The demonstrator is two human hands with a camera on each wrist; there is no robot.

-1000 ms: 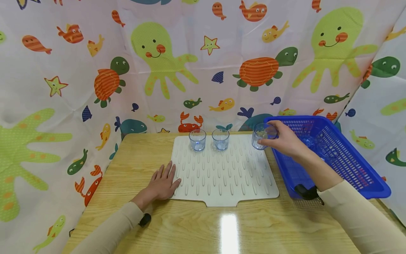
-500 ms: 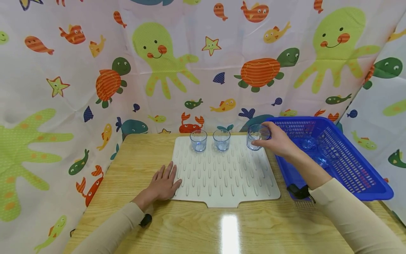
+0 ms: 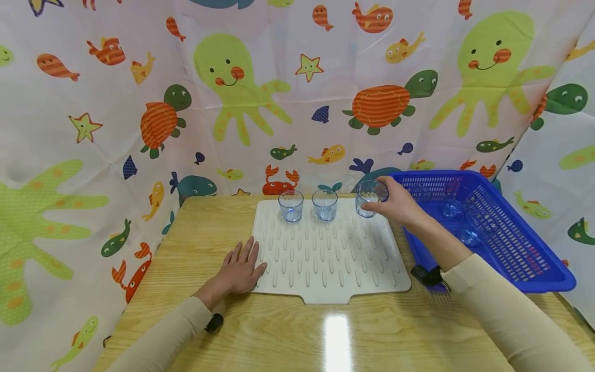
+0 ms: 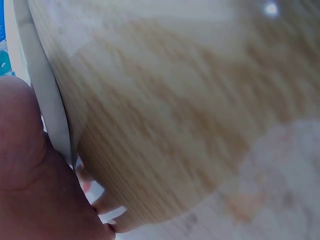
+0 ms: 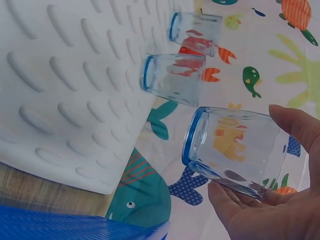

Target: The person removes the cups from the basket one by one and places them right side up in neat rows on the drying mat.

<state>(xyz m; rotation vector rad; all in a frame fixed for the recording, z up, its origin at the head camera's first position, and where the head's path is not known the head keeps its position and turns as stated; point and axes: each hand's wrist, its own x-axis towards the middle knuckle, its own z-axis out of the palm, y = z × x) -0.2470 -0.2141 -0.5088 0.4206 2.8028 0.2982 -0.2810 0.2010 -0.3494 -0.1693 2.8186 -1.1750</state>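
My right hand (image 3: 401, 205) holds a clear drinking glass (image 3: 369, 199) by its sides, thumb on the near side and fingers around the far side. The glass is over the back right part of a white ridged board (image 3: 321, 258). A gap shows between its bluish base (image 5: 192, 137) and the board in the right wrist view. Two similar glasses, a left one (image 3: 291, 207) and a right one (image 3: 325, 206), stand upright along the board's back edge. My left hand (image 3: 240, 267) lies flat with fingers spread at the board's left edge; the left wrist view shows only part of it.
A blue plastic basket (image 3: 550, 279) stands to the right of the board, with several glasses (image 3: 469, 236) inside. Beneath everything is a wooden table (image 3: 279, 336). A curtain (image 3: 297, 113) printed with sea animals hangs behind and at both sides.
My right hand has carried the glass leftward, from beside the basket's rim to over the board, nearer the two standing glasses. The left hand stays in place.
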